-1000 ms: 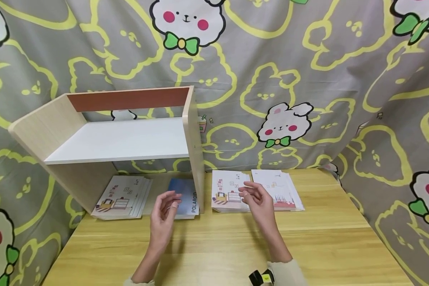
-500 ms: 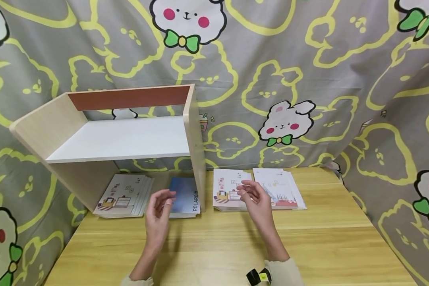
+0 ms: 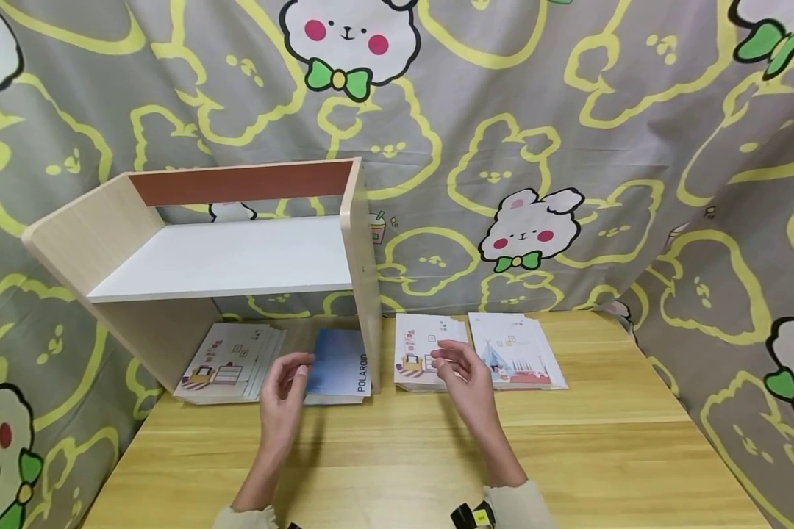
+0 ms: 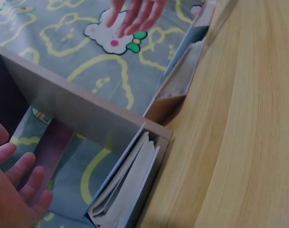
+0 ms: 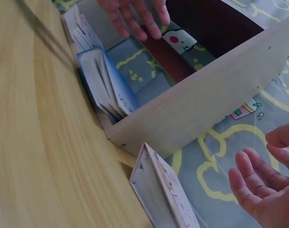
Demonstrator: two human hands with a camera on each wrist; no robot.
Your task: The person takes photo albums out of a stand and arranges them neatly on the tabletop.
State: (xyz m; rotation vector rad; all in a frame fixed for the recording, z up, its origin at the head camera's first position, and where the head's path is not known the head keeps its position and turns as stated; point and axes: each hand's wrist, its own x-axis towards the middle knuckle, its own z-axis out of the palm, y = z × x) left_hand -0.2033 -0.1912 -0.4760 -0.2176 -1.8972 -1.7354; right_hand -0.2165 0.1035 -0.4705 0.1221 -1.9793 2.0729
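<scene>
My left hand (image 3: 281,404) hovers over the table in front of the shelf, fingers loosely curved, holding nothing. Just beyond it lies a blue book (image 3: 337,364) marked POLAROID, in the shelf's lower compartment at its right side. A pile of white illustrated books (image 3: 225,360) lies at the left of that compartment. My right hand (image 3: 468,386), also relaxed and holding nothing, is above the table before a stack of white illustrated books (image 3: 415,345). Beside that stack is another pile (image 3: 516,349) with a tent picture. In both wrist views the fingers are apart from the books.
A light wooden shelf (image 3: 360,279) with a white upper board (image 3: 231,257) stands at the back left of the wooden table (image 3: 384,455). Behind it hangs a grey curtain (image 3: 430,162) with cartoon animals. A black strap piece (image 3: 471,516) sits by my right sleeve.
Both hands have drifted slightly left and a little closer to me, the left one more so. The books and shelf stay in place.
</scene>
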